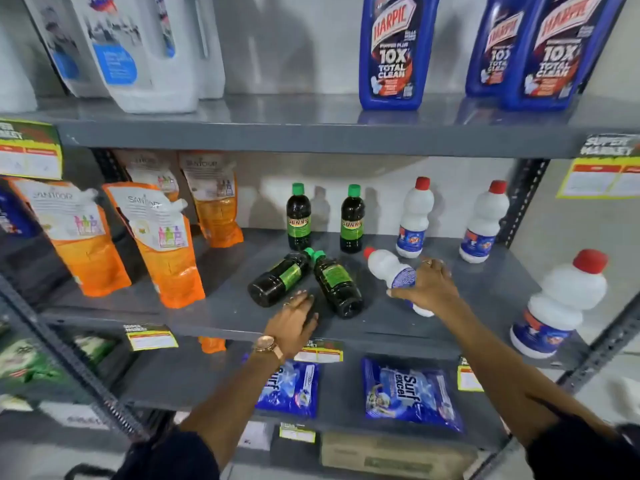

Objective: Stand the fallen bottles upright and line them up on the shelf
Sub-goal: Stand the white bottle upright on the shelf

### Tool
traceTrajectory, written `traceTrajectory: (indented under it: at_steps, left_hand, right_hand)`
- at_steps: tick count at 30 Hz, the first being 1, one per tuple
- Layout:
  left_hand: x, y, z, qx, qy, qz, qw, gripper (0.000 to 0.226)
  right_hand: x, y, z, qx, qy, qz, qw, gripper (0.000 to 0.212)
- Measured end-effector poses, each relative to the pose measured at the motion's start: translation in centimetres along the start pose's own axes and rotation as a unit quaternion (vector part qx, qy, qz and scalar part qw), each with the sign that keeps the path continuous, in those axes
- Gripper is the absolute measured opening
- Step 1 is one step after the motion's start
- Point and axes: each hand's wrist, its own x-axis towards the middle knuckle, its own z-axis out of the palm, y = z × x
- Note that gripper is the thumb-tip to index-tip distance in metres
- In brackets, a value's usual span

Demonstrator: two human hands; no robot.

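Note:
Two dark bottles with green caps lie on the grey middle shelf (485, 289): the left fallen dark bottle (278, 279) and the right fallen dark bottle (337, 284), caps nearly touching. A white bottle with a red cap (389, 268) lies on its side to their right. My right hand (427, 284) is wrapped over its lower half. My left hand (294, 322) hovers with fingers apart between the bases of the two dark bottles, holding nothing. Two dark bottles (298, 216) (352, 219) and three white bottles (415, 216) (484, 221) (561, 304) stand upright.
Orange refill pouches (162, 244) stand at the left of the same shelf. Blue toilet-cleaner bottles (394, 50) and white jugs (145, 53) fill the shelf above. Blue detergent packs (412, 393) lie on the shelf below. Price tags hang from the shelf edges.

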Motion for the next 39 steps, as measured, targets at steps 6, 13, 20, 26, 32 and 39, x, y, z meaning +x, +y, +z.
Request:
traceTrajectory:
  at_steps: [6, 13, 20, 26, 32, 39]
  left_hand:
    - [0.8, -1.8, 2.4, 0.031, 0.029, -0.042, 0.998, 0.058]
    - [1.9, -3.0, 3.1, 0.102, 0.031, 0.016, 0.994, 0.065]
    - [2.0, -3.4, 2.9, 0.103, 0.052, 0.040, 0.992, 0.063]
    - [2.1, -3.6, 2.8, 0.104, 0.050, 0.040, 0.993, 0.062]
    - [2.0, -3.7, 2.7, 0.109, 0.062, 0.042, 0.991, 0.061]
    - [2.2, -3.7, 3.0, 0.109, 0.059, 0.036, 0.992, 0.061]
  right_hand:
    - [3.0, -0.9, 2.0, -0.020, -0.081, 0.054, 0.995, 0.103]
    - [3.5, 0.5, 3.2, -0.035, 0.009, 0.075, 0.997, 0.066]
    - [2.6, 0.1, 4.5, 0.302, 0.211, 0.080, 0.926, 0.062]
    - [2.9, -1.1, 6.1, 0.459, 0.268, 0.066, 0.844, 0.081]
    - [2.2, 0.8, 7.7, 0.460, 0.200, 0.045, 0.864, 0.082]
    - [2.6, 0.8, 8.1, 0.384, 0.273, 0.064, 0.880, 0.081]
